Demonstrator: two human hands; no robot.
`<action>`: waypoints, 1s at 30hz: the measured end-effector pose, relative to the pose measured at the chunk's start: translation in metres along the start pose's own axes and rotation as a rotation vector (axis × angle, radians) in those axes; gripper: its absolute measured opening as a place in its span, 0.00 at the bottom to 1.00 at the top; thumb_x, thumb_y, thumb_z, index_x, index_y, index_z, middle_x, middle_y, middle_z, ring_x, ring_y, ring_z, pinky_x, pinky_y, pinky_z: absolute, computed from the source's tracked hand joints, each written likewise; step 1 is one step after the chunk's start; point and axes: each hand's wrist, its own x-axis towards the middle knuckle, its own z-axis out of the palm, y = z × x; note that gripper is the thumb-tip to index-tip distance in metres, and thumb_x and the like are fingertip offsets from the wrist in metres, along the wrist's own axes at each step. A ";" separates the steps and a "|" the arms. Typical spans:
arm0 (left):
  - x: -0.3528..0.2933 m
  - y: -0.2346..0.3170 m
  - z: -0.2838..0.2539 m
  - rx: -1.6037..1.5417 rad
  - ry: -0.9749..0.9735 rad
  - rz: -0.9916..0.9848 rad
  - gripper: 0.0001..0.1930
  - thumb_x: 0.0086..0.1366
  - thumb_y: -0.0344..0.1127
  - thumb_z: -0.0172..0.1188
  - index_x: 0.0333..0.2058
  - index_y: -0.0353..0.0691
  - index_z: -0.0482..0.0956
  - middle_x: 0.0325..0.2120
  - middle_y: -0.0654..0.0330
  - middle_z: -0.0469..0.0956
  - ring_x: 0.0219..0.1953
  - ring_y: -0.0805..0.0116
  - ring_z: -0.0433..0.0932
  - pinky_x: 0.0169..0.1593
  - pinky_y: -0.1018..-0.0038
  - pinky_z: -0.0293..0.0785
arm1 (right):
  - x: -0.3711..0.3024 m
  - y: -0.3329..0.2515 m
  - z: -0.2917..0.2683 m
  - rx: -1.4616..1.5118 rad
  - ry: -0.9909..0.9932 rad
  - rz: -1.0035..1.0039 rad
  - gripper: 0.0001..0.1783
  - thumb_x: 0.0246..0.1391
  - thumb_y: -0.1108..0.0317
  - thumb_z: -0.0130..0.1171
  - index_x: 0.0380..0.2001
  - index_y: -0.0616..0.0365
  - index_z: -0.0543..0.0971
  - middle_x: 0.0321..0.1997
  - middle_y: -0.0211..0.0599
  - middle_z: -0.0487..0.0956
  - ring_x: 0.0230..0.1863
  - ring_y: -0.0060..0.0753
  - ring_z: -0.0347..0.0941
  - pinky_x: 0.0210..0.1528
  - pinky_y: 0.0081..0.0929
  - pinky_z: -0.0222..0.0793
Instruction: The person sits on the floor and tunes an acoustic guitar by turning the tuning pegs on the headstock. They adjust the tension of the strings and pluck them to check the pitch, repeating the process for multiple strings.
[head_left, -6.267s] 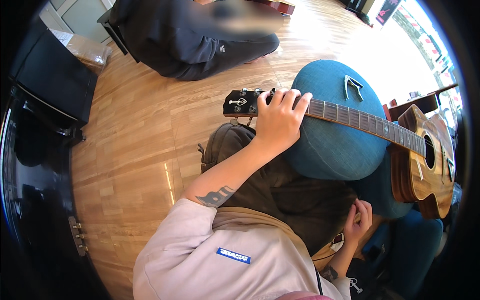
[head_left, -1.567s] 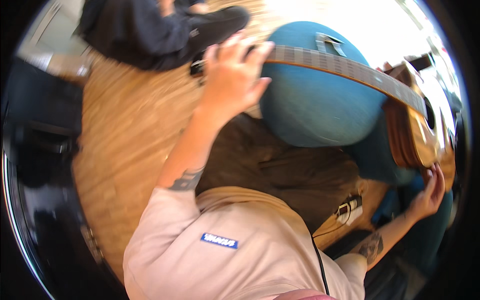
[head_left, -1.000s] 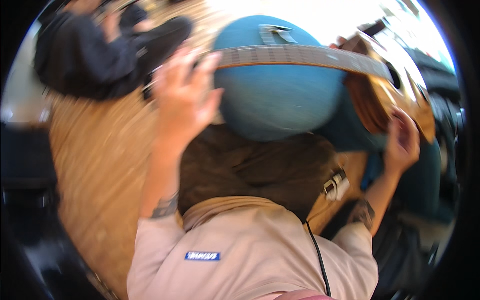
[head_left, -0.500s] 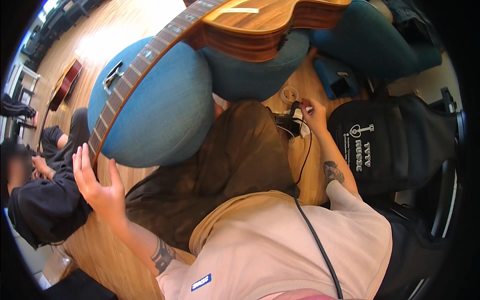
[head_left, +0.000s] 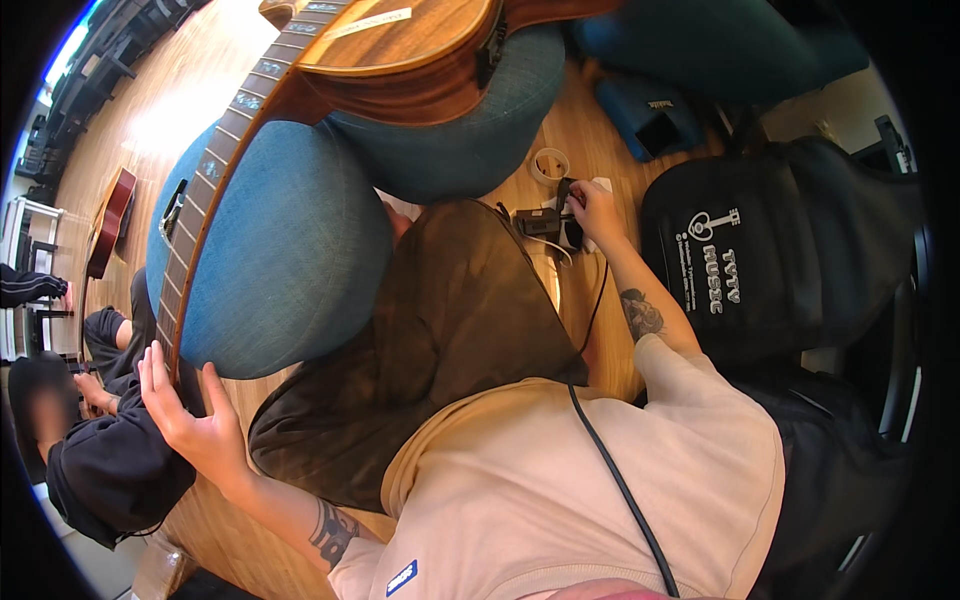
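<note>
A wooden acoustic guitar point(head_left: 420, 48) lies across two blue round padded stools point(head_left: 290, 240), its fretted neck point(head_left: 200, 200) slanting down towards me on the left. My left hand point(head_left: 197, 420) is open beside the lower end of the neck, fingers up and thumb apart; whether they touch it I cannot tell. On the floor to the right, my right hand point(head_left: 597, 213) has its fingers closed at a small dark piece beside a black boxy device point(head_left: 540, 223) with a pale cable. What exactly the fingers hold is unclear. A dark metal clip point(head_left: 172, 208) rests on the left stool, behind the neck.
A ring-shaped tub or roll point(head_left: 550, 166) and a blue case point(head_left: 655, 120) are on the wooden floor. A black padded bag point(head_left: 780, 240) lies right. At left sits a person in black point(head_left: 120, 465), near another guitar point(head_left: 110, 222). A black cable point(head_left: 620, 470) crosses my shirt.
The view has shifted, so the guitar and stools appear further left. My left hand stays beside the neck's lower end. My right hand remains by the black device, its fingers drawn closer together.
</note>
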 end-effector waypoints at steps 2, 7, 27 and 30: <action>-0.001 0.001 0.002 -0.002 -0.004 0.012 0.26 0.60 0.26 0.64 0.58 0.35 0.73 0.56 0.46 0.72 0.60 0.47 0.70 0.61 0.58 0.66 | -0.003 0.003 0.001 0.011 0.014 0.022 0.14 0.46 0.76 0.67 0.39 0.64 0.80 0.31 0.43 0.80 0.32 0.41 0.77 0.37 0.32 0.74; -0.002 0.001 0.003 -0.017 -0.010 0.009 0.25 0.60 0.26 0.64 0.57 0.35 0.73 0.56 0.46 0.73 0.60 0.47 0.70 0.62 0.58 0.66 | 0.003 0.021 -0.002 -0.003 0.133 0.193 0.12 0.49 0.74 0.65 0.39 0.63 0.81 0.35 0.46 0.83 0.34 0.41 0.81 0.39 0.32 0.76; -0.035 -0.033 -0.022 -0.023 0.201 -0.137 0.21 0.56 0.29 0.67 0.50 0.35 0.79 0.48 0.49 0.77 0.53 0.51 0.75 0.58 0.62 0.69 | 0.109 0.039 0.063 -0.162 -0.174 -0.076 0.14 0.49 0.68 0.62 0.39 0.63 0.82 0.35 0.50 0.84 0.39 0.51 0.82 0.43 0.41 0.75; -0.054 -0.057 -0.027 0.009 0.271 -0.223 0.19 0.56 0.30 0.68 0.47 0.37 0.81 0.44 0.51 0.77 0.48 0.54 0.77 0.54 0.64 0.72 | 0.102 0.013 0.047 -0.084 -0.127 -0.090 0.15 0.50 0.69 0.63 0.42 0.64 0.81 0.43 0.53 0.82 0.42 0.51 0.81 0.46 0.41 0.74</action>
